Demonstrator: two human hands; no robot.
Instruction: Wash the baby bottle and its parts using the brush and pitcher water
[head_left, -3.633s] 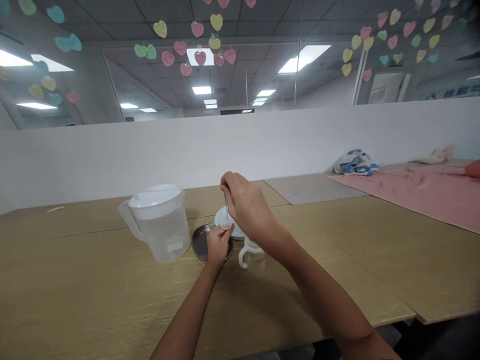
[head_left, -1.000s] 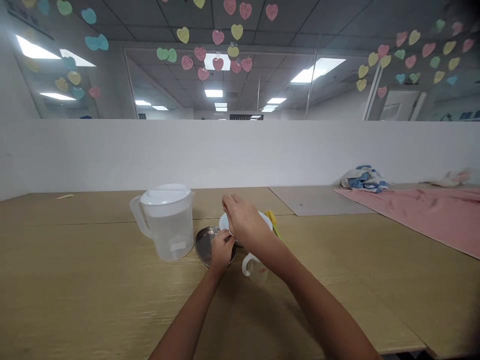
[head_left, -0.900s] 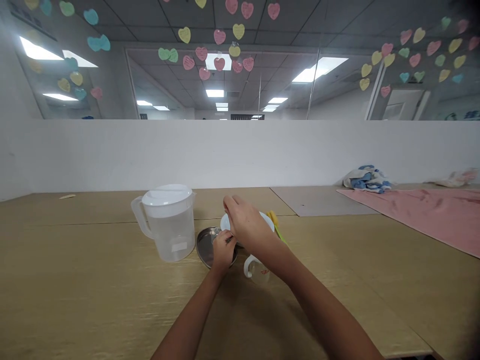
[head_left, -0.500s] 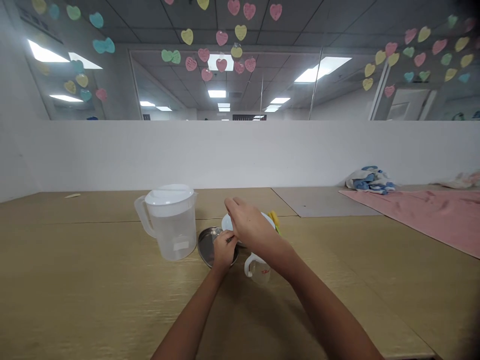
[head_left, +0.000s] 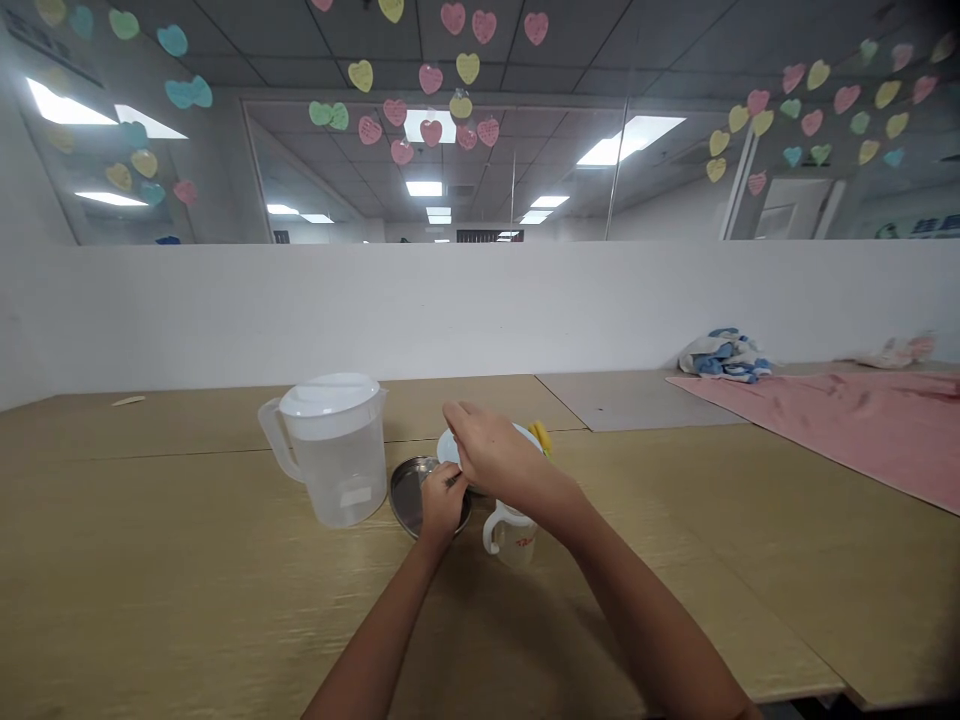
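Observation:
My left hand [head_left: 442,502] is closed over a round steel dish [head_left: 406,495]. A small dark bit shows at its fingertips, too small to name. My right hand [head_left: 491,448] is bent at the wrist just above and right of it, fingers pressed together and pointing left. What it grips, if anything, is hidden. Behind that hand lies a white, rounded bowl or plate [head_left: 447,447], mostly covered. Under my right wrist stands a small clear measuring cup [head_left: 516,542] with a white handle and red markings. Something yellow [head_left: 540,436] pokes out behind.
A large translucent lidded pitcher [head_left: 337,455] stands left of the dish, its handle to the left. At the back right lie a pink cloth [head_left: 832,410] and a crumpled blue-and-white cloth [head_left: 724,356]. A small flat pale piece [head_left: 128,401] rests far left on the brown table [head_left: 187,570].
The whole view has shifted slightly, so things sit a little further left. Both hands keep nearly the same pose over the dish and bowl.

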